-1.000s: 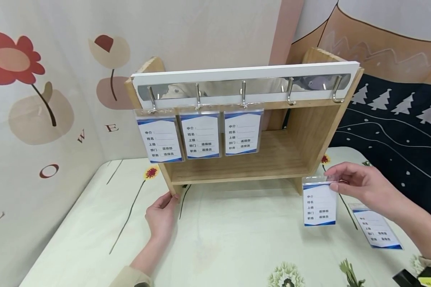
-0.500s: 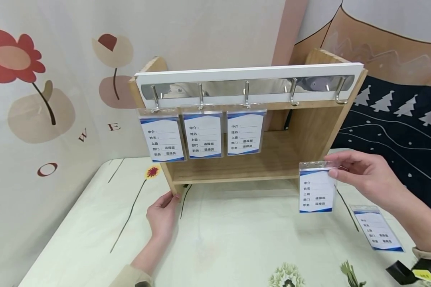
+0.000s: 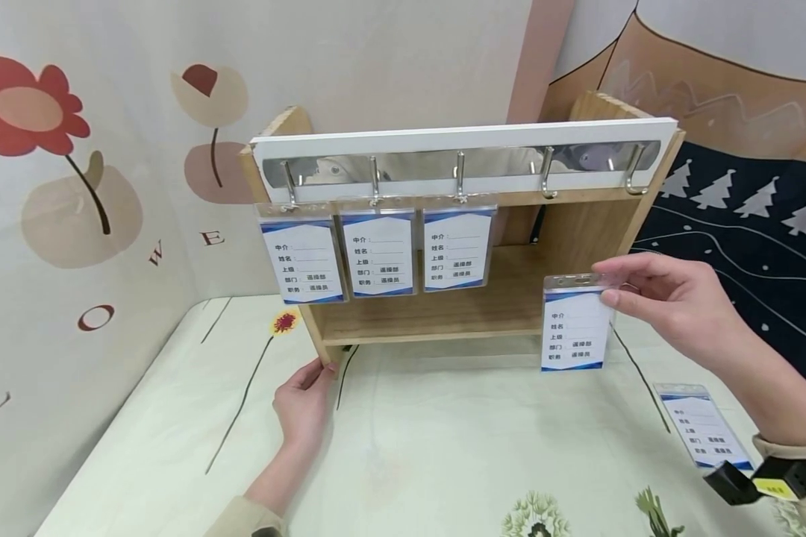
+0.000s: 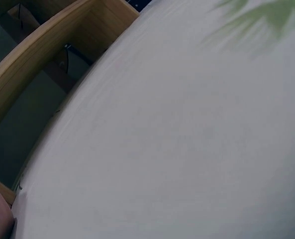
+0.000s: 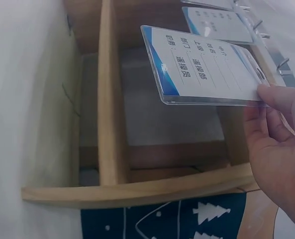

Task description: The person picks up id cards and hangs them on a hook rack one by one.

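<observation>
My right hand [image 3: 675,306] pinches a clear badge holder [image 3: 575,332] by its top right corner, in front of the right end of a wooden shelf [image 3: 443,321]. The right wrist view shows the same badge holder [image 5: 202,67] between thumb and fingers. At the shelf's lower left corner, my left hand [image 3: 304,403] grips the leg. Across the shelf's top front runs a white hook rail [image 3: 463,138] with several metal hooks. Three badge holders hang on its left hooks, the third badge holder [image 3: 458,250] at the middle one. Nothing hangs on the two right hooks.
Another badge holder [image 3: 701,425] lies on the table at the right. A pale flowered cloth [image 3: 430,447] covers the table. Behind the shelf hang patterned curtains [image 3: 389,60], with a dark tree-print part [image 3: 732,224] on the right.
My right hand has raised the badge holder and brought it slightly left, closer to the shelf. The left hand stays at the shelf's leg.
</observation>
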`<state>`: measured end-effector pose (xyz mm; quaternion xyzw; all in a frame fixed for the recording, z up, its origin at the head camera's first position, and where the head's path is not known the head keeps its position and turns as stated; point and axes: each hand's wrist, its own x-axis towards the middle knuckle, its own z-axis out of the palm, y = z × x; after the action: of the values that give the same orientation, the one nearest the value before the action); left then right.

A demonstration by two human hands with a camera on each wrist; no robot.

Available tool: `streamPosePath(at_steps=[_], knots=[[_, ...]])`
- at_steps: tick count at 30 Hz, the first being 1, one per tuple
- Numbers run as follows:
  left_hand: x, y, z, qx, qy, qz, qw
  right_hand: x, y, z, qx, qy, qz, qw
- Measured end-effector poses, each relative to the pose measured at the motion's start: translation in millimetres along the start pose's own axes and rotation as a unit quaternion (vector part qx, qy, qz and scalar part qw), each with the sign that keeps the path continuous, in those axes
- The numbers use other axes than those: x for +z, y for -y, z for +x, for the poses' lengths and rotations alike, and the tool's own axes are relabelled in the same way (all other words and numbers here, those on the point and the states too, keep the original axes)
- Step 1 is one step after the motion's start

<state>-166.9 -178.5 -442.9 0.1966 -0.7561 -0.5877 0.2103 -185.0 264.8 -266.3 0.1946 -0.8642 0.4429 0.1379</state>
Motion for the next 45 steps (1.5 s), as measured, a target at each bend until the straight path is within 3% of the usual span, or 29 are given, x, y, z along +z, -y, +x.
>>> streamPosePath(at_steps=[9, 16, 29, 37, 45], knots=[[-1.1, 0.7, -1.8, -0.006, 0.001, 0.001, 1.0, 3, 19, 15.1, -0.061, -0.028, 0.049, 0.9966], [-0.6, 2.6, -0.3, -0.003, -0.003, 0.004, 1.0, 4, 35, 22.4, -0.048, -0.059, 0.048, 0.9959], [0.1, 0.2, -1.1, -0.002, -0.001, -0.005, 1.0, 4, 56, 32.8, -0.091, -0.092, 0.078, 0.9885], [0.3, -0.8, -1.2, 0.0, -0.002, 0.002, 1.0, 10, 62, 35.3, -0.121, -0.107, 0.166, 0.9728], [0.4, 0.0, 0.0, 0.003, -0.001, -0.004, 1.0, 17, 68, 38.3, -0.111, -0.126, 0.122, 0.9783]])
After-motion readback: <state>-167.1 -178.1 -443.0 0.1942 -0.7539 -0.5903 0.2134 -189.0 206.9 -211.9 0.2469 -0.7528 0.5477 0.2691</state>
